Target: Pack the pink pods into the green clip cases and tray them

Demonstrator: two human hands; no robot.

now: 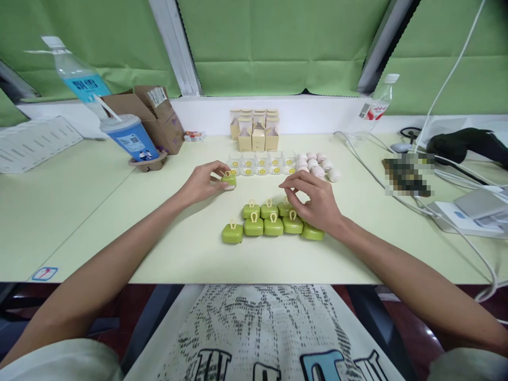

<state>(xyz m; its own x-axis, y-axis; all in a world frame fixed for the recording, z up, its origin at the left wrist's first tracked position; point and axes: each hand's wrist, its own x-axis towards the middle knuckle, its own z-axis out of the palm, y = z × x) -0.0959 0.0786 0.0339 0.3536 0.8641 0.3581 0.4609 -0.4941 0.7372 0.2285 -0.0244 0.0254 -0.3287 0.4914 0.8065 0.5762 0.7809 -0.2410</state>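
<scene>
My left hand (204, 182) is closed around a small glossy green case with a cream loop (228, 181), its thumb and fingers at the sides. Thumb and fingertips of my right hand (311, 198) come together in a pinch above a cluster of similar green cases (273, 227); whatever they hold, if anything, I cannot make out. Most of these cases stand in two close rows, partly covered by that hand. One more green case (232, 233) sits slightly apart at the left end. Behind are clear containers with yellow labels (262, 163) and several pale round pieces (317, 171).
Open cream boxes (258, 138) stand by the back wall. To the left are a blue cup (135, 140), a brown carton (169, 129) and a large bottle (79, 76). A bottle (375, 108), white cables (367, 166) and a white device (468, 217) occupy the right.
</scene>
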